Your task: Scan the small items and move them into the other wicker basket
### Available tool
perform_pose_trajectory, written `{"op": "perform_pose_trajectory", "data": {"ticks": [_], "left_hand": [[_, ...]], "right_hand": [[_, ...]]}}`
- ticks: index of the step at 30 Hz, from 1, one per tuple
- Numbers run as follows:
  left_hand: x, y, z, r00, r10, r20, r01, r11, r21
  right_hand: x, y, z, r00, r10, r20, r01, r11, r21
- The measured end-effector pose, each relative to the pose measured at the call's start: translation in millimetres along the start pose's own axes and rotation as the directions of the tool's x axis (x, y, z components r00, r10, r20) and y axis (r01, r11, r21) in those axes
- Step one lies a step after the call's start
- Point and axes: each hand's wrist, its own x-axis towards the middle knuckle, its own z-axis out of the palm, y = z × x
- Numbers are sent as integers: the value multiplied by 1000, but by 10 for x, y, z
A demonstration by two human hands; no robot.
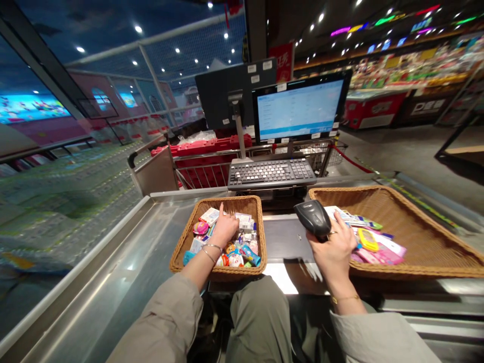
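My left hand (224,229) reaches down into the left wicker basket (180,252), its fingers curled among several small colourful packets (242,252); what it grips is hidden. My right hand (335,249) is wrapped round the grip of a black handheld barcode scanner (313,218), held above the counter between the two baskets. A larger wicker basket (427,227) on the right holds flat pink, yellow and white packets (372,242), just right of my right hand.
A keyboard (271,173) and a lit checkout screen (300,108) stand behind the baskets, with a second dark monitor (234,91) beside them. A red shopping trolley (206,164) sits beyond the steel counter (124,262). Shop shelves lie far right.
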Motion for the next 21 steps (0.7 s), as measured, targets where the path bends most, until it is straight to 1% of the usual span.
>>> {"op": "perform_pose_trajectory", "data": {"ticks": [2,6,9,12,14,18,21], "left_hand": [[-33,-44,-59,998,-27,-56,28,1000,11],[-63,-97,-204,985,-111,-128,112,994,1],[-45,-104,-305,969,-164,-187,158,986,-44],[-5,-99,-370,936,-213,-281,183,975,-127],[25,-94,-396,908,-227,-352,178,970,-165],[86,-67,-437,862,-206,-464,135,974,-182],[147,-5,-484,819,-191,-542,103,977,-189]], "right_hand": [[-1,5,4,1000,-3,-3,3,1000,0],[-3,-4,7,1000,-4,3,4,1000,11],[-4,-13,5,1000,-21,11,21,1000,14],[-3,-14,2,999,-39,17,39,999,8],[-1,-14,-1,999,-46,23,46,999,6],[5,-29,-14,998,-56,37,56,998,0],[10,-56,-28,997,-63,53,63,998,-6]]}}
